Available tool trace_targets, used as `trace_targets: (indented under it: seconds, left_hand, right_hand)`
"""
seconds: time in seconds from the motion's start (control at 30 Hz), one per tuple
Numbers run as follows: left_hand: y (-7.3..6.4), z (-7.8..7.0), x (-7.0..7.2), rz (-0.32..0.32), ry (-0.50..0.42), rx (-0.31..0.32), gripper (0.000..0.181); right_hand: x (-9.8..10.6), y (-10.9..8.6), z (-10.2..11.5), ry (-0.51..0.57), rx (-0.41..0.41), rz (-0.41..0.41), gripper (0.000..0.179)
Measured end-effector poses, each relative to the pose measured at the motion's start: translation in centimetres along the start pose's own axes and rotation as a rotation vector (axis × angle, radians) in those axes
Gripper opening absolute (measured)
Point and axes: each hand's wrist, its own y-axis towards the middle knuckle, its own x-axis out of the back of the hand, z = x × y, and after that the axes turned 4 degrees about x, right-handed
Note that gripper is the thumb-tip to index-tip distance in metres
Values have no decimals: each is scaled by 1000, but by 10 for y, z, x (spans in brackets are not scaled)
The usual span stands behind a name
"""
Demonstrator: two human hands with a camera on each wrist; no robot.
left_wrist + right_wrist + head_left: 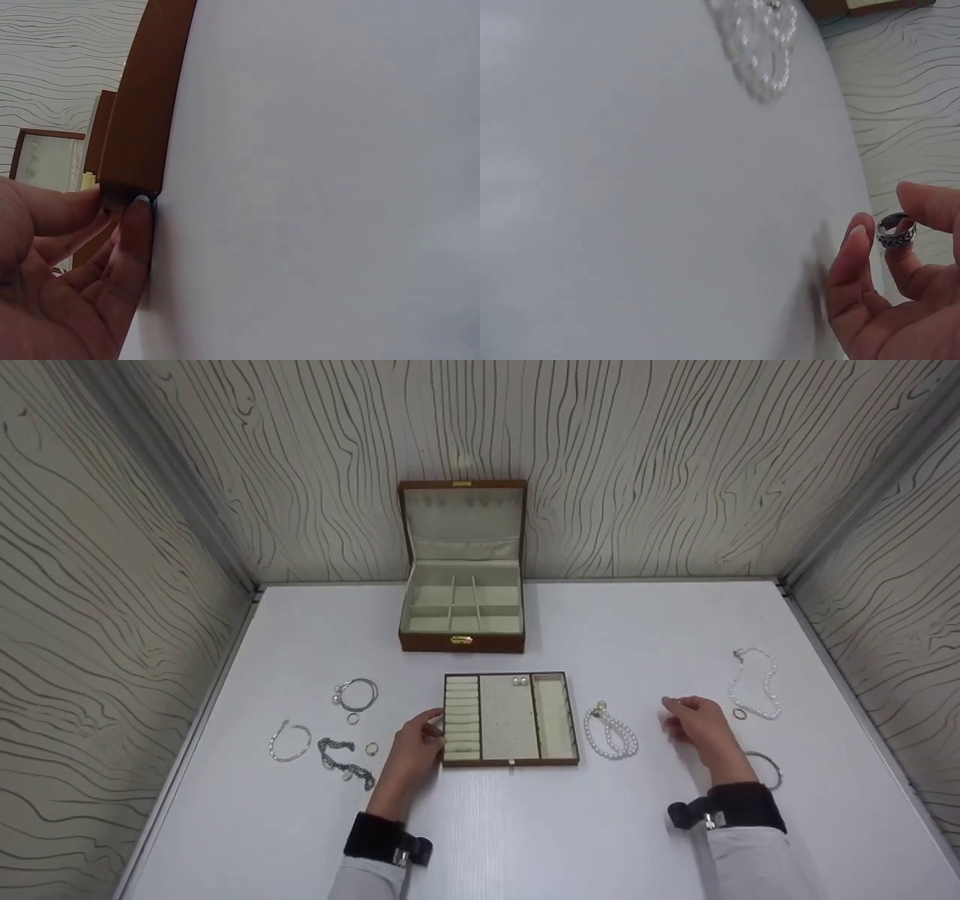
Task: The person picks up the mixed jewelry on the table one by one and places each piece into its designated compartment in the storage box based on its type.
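My left hand point(412, 746) grips the left side of a shallow brown jewelry tray point(510, 762), thumb and fingers at its edge. In the left wrist view, the fingertips point(137, 225) are at the corner of the brown tray point(142, 127). The tray has ring rolls on the left, a flat middle panel with two pearl earrings point(520, 681), and a narrow slot on the right. Over the table on the right, my right hand point(697, 727) pinches a dark silver ring point(896, 230) between thumb and fingers. A pearl strand point(611, 735) lies between that hand and the tray.
Behind the tray stands an open brown jewelry box point(461, 643) with divided compartments. On the left lie a bangle point(360, 694), a thin bracelet point(290, 742), a dark chain point(345, 765) and small rings. A white necklace point(772, 682), another ring point(739, 713) and a bracelet point(776, 772) are on the right.
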Motion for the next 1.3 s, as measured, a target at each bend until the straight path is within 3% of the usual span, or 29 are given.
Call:
trace_targets:
  seconds: [0.17, 0.4, 0.73, 1.03, 1.17, 1.3]
  left_hand:
    - [1, 0, 0, -3, 5, -9, 49]
    - [0, 0, -1, -4, 7, 12, 49]
    - [0, 0, 0, -10, -2, -7, 48]
    - [0, 1, -1, -6, -5, 7, 50]
    - [0, 2, 0, -3, -6, -14, 49]
    - [0, 1, 0, 7, -20, -11, 49]
  right_hand:
    - [-24, -10, 20, 14, 110, 80, 49]
    - [-71, -30, 43, 72, 288, 277, 32]
    - [-131, -59, 69, 19, 476, 514, 22]
    - [-172, -62, 73, -32, 538, 586, 20]
    - [-186, -63, 75, -82, 543, 603, 18]
    - [-199, -61, 77, -201, 608, 610, 18]
